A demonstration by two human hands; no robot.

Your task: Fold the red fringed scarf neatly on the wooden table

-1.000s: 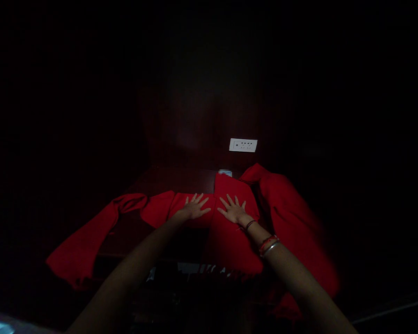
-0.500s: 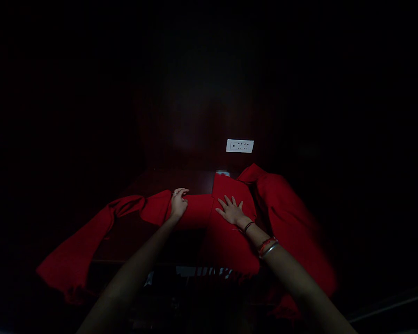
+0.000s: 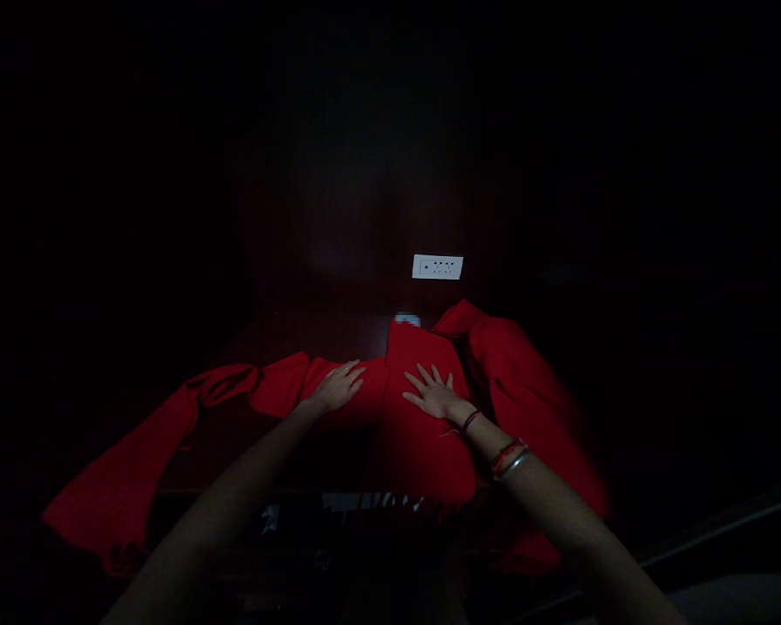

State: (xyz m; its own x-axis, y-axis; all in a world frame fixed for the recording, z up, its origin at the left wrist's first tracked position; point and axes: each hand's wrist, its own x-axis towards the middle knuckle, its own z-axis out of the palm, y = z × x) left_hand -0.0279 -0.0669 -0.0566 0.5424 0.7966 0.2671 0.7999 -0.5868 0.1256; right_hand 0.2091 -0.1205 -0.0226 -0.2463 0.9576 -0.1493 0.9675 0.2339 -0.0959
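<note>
- Fingers (image 3: 353, 373) of the left hand (image 3: 338, 388): they are lying close together and nearly straight, pointing up and to the right. They are pressing flat on the red cloth (image 3: 423, 443), pinching and gripping nothing.
- Fingers (image 3: 424, 378) of the right hand (image 3: 433, 395): they are spreading apart, palm down, pressing flat on the same cloth. The two hands are lying near each other, not touching.
- Cloth position: it is lying across a dark table (image 3: 312, 334), with both hands resting on its middle part.
- Done, judging from the lay: the panel under the right hand is lying flat with a straight upper edge and a clean corner, and is hanging over the near table edge. It is looking doubled over, though the dim light is making the layers hard to count.
- Left, judging likewise: the long end (image 3: 123, 486) is trailing twisted to the left and drooping below the table edge. The bulk on the right (image 3: 514, 373) is sitting heaped and rumpled, and neither part is looking smoothed.
- Wrists: the right one is wearing a dark band (image 3: 471, 421) and, further up the forearm, red and silver bangles (image 3: 508, 457). The left one is showing bare.
- Arms: both forearms are reaching forward from the bottom of the view and converging on the cloth's middle, nearly straight.
- Surroundings: a white socket plate (image 3: 437, 267) is showing on the dark wall behind. A small pale tag (image 3: 407, 319) is sitting at the cloth's upper edge, too blurred to read.
</note>
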